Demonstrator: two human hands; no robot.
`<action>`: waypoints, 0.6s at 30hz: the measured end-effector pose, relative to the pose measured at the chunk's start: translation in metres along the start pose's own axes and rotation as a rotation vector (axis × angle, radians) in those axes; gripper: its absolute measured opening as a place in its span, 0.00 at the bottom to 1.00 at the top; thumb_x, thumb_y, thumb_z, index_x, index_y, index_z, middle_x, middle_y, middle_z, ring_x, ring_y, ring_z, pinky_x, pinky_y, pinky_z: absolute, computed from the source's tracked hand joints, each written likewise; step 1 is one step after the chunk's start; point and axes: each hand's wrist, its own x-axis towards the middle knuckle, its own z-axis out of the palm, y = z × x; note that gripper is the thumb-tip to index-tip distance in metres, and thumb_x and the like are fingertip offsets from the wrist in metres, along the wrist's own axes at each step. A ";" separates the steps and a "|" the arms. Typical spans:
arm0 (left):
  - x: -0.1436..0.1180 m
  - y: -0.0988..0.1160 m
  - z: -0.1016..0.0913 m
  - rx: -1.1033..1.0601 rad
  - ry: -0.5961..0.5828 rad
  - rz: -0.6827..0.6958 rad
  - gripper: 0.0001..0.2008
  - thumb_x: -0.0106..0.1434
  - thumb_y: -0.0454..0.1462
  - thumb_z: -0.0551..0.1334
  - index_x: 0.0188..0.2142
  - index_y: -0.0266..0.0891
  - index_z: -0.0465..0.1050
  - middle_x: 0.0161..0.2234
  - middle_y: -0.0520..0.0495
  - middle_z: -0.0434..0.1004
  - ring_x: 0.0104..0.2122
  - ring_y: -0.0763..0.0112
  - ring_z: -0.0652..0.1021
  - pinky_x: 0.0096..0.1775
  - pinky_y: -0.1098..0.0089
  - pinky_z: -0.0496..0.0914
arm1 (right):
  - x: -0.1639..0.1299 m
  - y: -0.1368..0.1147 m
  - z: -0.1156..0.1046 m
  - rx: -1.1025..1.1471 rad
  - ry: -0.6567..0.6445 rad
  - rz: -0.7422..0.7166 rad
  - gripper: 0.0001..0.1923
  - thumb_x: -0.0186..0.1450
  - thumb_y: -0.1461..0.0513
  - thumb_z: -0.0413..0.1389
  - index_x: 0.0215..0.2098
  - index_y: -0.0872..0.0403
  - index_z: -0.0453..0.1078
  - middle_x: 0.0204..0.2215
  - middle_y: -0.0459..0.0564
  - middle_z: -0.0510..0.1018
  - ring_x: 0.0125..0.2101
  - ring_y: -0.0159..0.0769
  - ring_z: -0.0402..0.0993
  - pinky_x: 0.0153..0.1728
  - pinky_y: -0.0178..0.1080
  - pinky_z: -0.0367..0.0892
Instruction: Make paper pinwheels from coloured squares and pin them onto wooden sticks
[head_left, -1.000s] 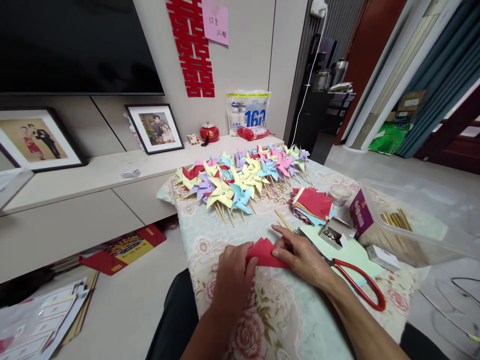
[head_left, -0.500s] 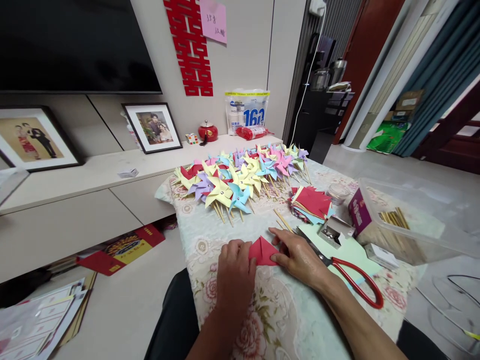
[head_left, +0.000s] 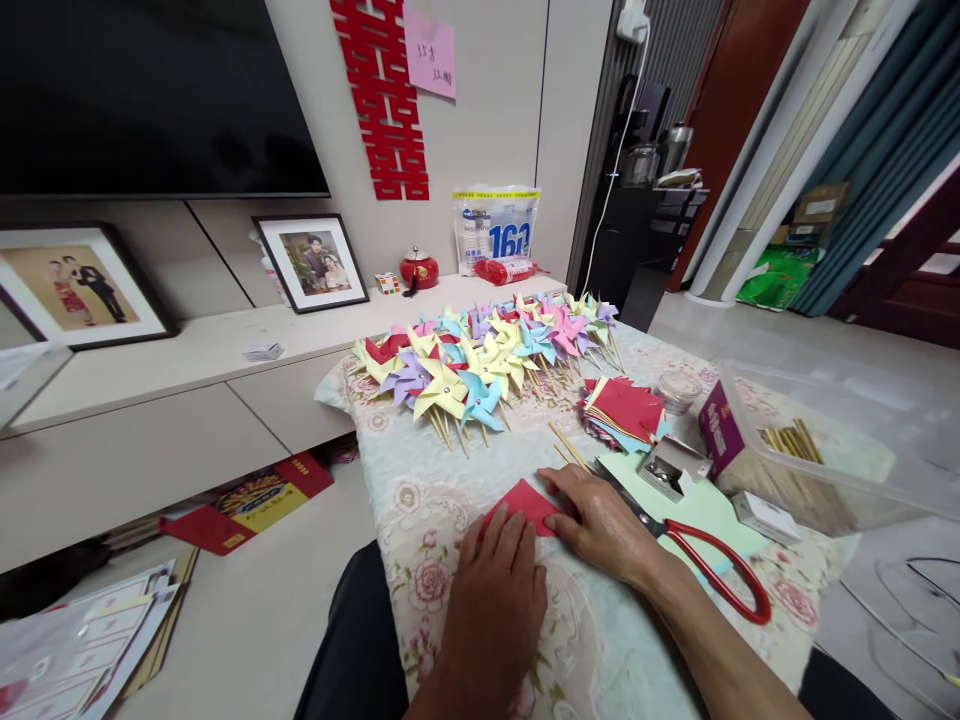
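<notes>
A folded piece of red paper (head_left: 523, 497) lies on the flowered tablecloth, its peak pointing away from me. My left hand (head_left: 499, 570) rests flat across its lower left part, fingers stretched and covering much of it. At the paper's right corner, the thumb of my right hand (head_left: 596, 520) touches it, while the other fingers reach forward, apart from the thumb. Scissors with red handles (head_left: 724, 565) lie under and beside my right wrist. Just beyond that hand are thin wooden sticks (head_left: 568, 443) and pale green paper (head_left: 701, 520).
Many paper pinwheels (head_left: 480, 365) on sticks cover the table's far part. To the right are stacked coloured paper squares (head_left: 622, 408), a small open box of metal pieces (head_left: 673, 468), a white box (head_left: 766, 517) and a clear plastic bin (head_left: 787, 480) with sticks.
My left hand has slid right and flattened over the red paper, covering its lower edge. The right hand stays nearly in place at the corner.
</notes>
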 end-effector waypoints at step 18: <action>-0.010 0.007 -0.001 0.016 0.014 -0.043 0.21 0.67 0.39 0.56 0.57 0.34 0.71 0.57 0.40 0.76 0.55 0.56 0.75 0.56 0.52 0.68 | -0.005 -0.020 -0.003 -0.068 -0.087 0.042 0.05 0.65 0.67 0.55 0.38 0.55 0.73 0.35 0.51 0.81 0.36 0.40 0.75 0.35 0.36 0.61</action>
